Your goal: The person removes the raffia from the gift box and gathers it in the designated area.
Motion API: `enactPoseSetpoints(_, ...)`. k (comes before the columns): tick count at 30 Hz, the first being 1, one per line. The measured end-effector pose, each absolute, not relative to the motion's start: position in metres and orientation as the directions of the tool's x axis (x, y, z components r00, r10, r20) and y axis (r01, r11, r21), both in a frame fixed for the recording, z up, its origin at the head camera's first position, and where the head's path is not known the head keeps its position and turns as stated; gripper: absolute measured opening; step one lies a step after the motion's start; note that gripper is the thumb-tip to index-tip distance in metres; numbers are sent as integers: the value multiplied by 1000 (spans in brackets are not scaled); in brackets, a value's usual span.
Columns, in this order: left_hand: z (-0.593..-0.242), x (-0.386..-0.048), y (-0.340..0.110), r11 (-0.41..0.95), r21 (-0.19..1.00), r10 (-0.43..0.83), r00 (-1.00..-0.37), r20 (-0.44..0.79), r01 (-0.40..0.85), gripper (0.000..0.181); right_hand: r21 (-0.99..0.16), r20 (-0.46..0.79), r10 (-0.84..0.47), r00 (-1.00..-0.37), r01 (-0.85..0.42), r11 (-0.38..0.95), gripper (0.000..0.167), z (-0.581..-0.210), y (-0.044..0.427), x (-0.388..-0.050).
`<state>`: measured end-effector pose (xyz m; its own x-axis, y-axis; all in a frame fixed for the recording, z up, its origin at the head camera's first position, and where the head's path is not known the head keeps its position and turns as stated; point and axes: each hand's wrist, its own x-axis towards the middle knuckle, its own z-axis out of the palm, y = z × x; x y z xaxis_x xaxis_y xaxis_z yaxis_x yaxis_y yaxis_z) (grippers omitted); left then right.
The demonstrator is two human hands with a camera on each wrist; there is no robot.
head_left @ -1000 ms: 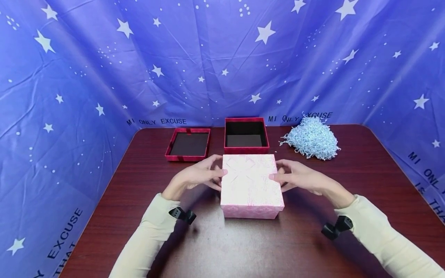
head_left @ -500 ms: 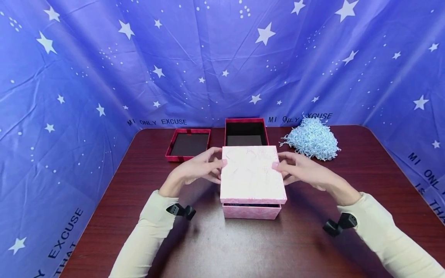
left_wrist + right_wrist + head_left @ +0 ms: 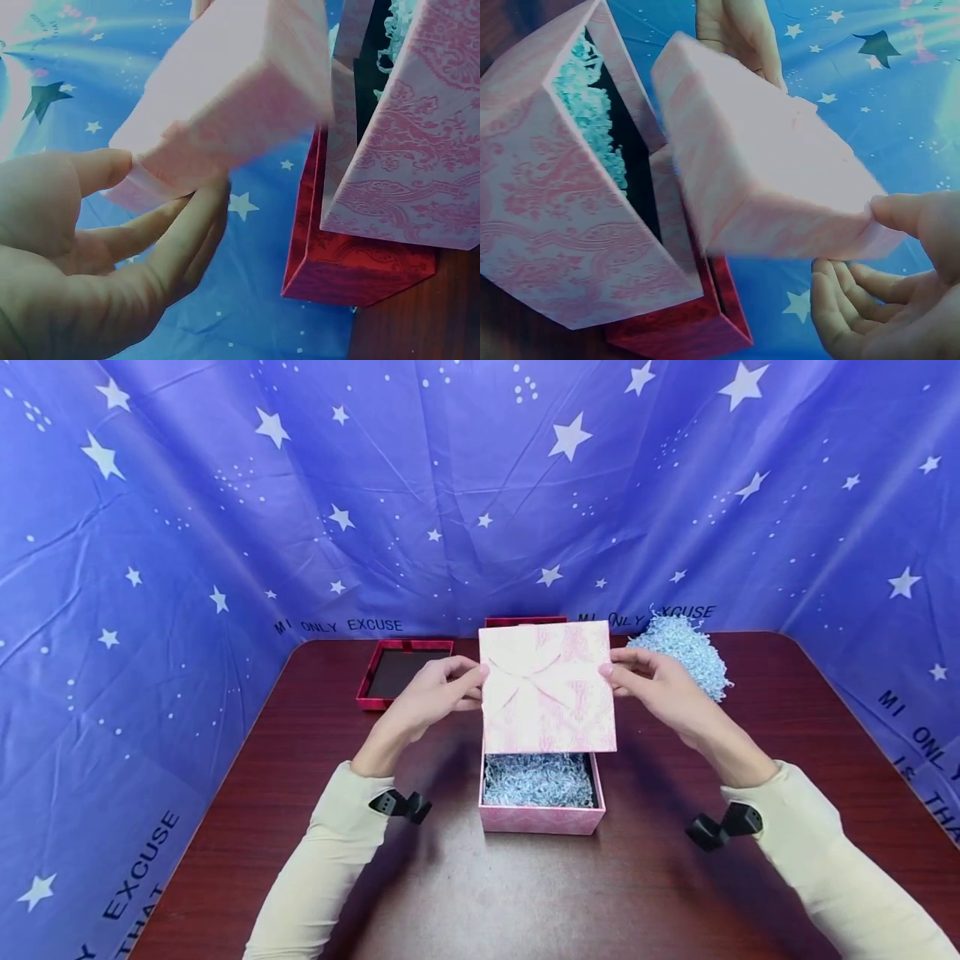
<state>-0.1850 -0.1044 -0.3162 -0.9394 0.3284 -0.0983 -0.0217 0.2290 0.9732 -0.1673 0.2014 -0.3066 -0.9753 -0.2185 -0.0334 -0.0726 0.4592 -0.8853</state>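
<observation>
In the pink box base [image 3: 542,820], on the reddish-brown table [image 3: 420,893] between the forearms: pale blue crinkled shreds [image 3: 536,781], across the visible front part, beside a dark inner wall. Rear of that interior hidden from the head view by the pink lid [image 3: 551,689]. Up off the base, over its rear part and tilted, bow-marked top face toward the head camera; contact with the base impossible to tell. Directly behind, mostly covered by the lid, a red box [image 3: 525,622]; contents impossible to see from here. To its left, just behind the left hand [image 3: 423,693], a shallow red lid [image 3: 378,703], open side up, dark bottom in view. Loose on the table at the right rear, partly behind the right hand [image 3: 663,693], a mound of blue shreds [image 3: 686,647]. At the pink lid's left edge: left thumb on the top face, fingers bent against the side and rim, pinching; only the lid's thickness between thumb and fingertips. At the right edge, much the same grip: right thumb on the top face, fingers bent beneath the rim, lid between. At the rear, a blue star-printed cloth [image 3: 420,485].
</observation>
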Motion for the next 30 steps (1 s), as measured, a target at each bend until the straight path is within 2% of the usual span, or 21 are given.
enactPoseSetpoints(7,-312,-188,-104,256,951,262,-959,104,173,39,-867,208,-154,-966,-255,428,45,-306,200,-170)
enactPoseSetpoints(10,-310,-188,-104,237,954,247,-961,122,182,44,-842,310,-127,-942,-334,424,44,-309,198,-171)
enactPoseSetpoints(14,-311,-189,-105,121,982,282,-953,109,148,50,-819,384,-113,-916,-394,417,47,-313,195,-172)
enactPoseSetpoints(17,-312,-190,-107,34,992,315,-943,108,125,51,-842,383,-128,-915,-403,358,49,-315,193,-171)
enactPoseSetpoints(20,-314,-192,-109,-14,992,332,-935,123,125,46,-891,363,-142,-921,-388,237,47,-317,192,-171)
enactPoseSetpoints(25,-316,-195,-110,27,990,273,-953,129,141,38,-954,291,-141,-946,-298,26,35,-318,188,-170)
enactPoseSetpoints(30,-317,-198,-111,64,996,207,-977,51,65,44,-983,184,-146,-972,-182,-29,35,-315,183,-169)
